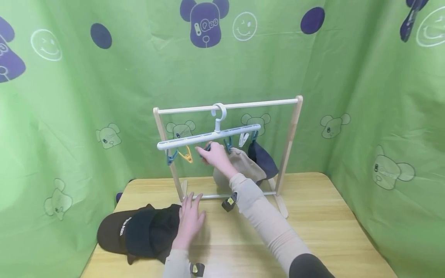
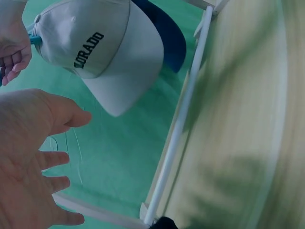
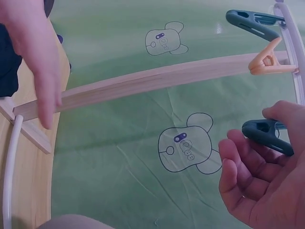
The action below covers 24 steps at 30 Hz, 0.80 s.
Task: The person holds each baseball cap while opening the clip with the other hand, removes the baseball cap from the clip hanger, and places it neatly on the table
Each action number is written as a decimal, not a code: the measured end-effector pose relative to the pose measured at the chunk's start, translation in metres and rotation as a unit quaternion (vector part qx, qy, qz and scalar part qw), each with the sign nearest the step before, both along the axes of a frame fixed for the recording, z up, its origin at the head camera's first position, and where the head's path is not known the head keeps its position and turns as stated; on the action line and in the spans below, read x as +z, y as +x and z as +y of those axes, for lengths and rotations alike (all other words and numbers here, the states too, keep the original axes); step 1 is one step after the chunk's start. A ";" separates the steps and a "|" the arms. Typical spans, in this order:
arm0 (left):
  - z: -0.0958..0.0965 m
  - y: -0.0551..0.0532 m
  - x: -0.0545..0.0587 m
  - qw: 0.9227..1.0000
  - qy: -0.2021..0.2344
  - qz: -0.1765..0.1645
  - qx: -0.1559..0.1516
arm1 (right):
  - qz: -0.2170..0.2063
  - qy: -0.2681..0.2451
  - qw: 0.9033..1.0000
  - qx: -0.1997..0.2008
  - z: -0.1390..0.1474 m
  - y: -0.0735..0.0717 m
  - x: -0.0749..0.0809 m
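Observation:
At the hanger bar, my right hand (image 1: pixel 216 155) grips a dark teal clothespin (image 3: pixel 264 136) between thumb and fingers. This clothespin hangs from the white hanger (image 1: pixel 194 139), hooked over the rack's top rail. My left hand (image 1: pixel 190 220) has its fingers spread, just right of several dark caps (image 1: pixel 140 231) nested together on the table; whether it touches them cannot be told. Behind my right arm hangs a beige cap (image 2: pixel 90 36) with dark lettering, held by a teal clothespin (image 1: pixel 228 144). A navy cap (image 1: pixel 265 160) hangs beside it from another clothespin.
The wooden rack (image 1: pixel 291 141) stands toward the back of the table (image 1: pixel 313 231). On the hanger are also a yellow clothespin (image 1: pixel 188 155), a teal one (image 1: pixel 171 157) at the left end and a white one (image 1: pixel 243 139). Green printed curtains (image 1: pixel 139 77) enclose the table.

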State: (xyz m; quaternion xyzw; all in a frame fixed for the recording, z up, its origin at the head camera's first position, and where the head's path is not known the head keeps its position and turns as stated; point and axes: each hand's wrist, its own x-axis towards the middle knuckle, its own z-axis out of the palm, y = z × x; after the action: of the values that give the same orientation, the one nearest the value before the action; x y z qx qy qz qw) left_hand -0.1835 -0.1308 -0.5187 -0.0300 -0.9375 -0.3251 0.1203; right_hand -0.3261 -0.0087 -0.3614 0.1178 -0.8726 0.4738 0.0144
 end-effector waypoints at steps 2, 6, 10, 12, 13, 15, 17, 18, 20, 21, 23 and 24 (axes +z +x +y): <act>0.001 -0.004 0.002 1.000 0.003 0.007 -0.007 | -0.004 0.000 1.000 0.003 0.000 0.000 0.001; 0.004 -0.012 0.007 1.000 -0.004 0.022 -0.015 | -0.004 -0.008 1.000 0.006 0.000 0.002 0.003; 0.006 -0.017 0.013 0.999 -0.008 0.027 -0.018 | -0.007 -0.024 1.000 0.011 0.001 0.004 0.004; 0.006 -0.019 0.016 0.999 -0.011 0.030 -0.020 | -0.007 -0.020 1.000 0.015 0.002 0.004 0.004; 0.006 -0.019 0.017 0.999 -0.012 0.032 -0.021 | -0.007 -0.015 1.000 0.018 0.002 0.004 0.004; 0.006 -0.019 0.018 0.999 -0.016 0.035 -0.024 | -0.007 0.003 1.000 0.021 0.003 0.005 0.004; 0.006 -0.019 0.019 0.999 -0.015 0.036 -0.024 | -0.004 0.019 0.999 0.027 0.005 0.007 0.002; 0.006 -0.018 0.019 0.999 -0.013 0.035 -0.024 | -0.005 0.023 0.999 0.030 0.005 0.007 0.001; 0.006 -0.018 0.019 0.999 -0.010 0.033 -0.022 | -0.006 0.026 0.999 0.034 0.007 0.009 -0.001; 0.006 -0.019 0.018 0.999 -0.009 0.032 -0.021 | -0.005 0.026 0.999 0.035 0.008 0.010 -0.002; 0.006 -0.019 0.017 0.999 -0.008 0.030 -0.019 | -0.007 0.025 0.999 0.036 0.010 0.011 -0.004; 0.006 -0.019 0.017 0.999 -0.008 0.031 -0.019 | -0.011 0.025 0.999 0.035 0.011 0.012 -0.004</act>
State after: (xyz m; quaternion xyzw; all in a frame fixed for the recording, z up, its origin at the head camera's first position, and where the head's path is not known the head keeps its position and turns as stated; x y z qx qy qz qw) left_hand -0.2022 -0.1243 -0.5021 -0.0587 -0.9354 -0.3183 0.1425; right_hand -0.3145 0.0026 -0.3655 0.1434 -0.8795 0.4536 -0.0146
